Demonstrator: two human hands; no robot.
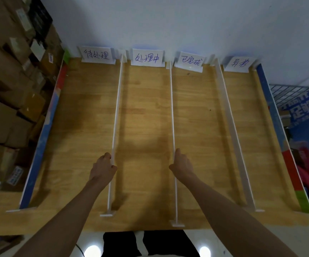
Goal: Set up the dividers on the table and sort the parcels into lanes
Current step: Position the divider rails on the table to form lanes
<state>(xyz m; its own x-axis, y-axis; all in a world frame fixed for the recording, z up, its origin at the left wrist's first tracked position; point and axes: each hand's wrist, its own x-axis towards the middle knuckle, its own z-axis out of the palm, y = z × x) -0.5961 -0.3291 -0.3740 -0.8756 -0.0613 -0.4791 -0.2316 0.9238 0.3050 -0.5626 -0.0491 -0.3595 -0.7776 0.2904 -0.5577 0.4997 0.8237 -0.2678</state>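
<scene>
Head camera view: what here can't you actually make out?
- Fingertips of the left hand and right hand: curled behind the white dividers they grip.
- Printing on the cardboard boxes: too small, blurred.
- Blue banner: cut by the right edge.
- Parcels: none in view.

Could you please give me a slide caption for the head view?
Left hand and right hand each grip a white divider on the wooden table.
</scene>
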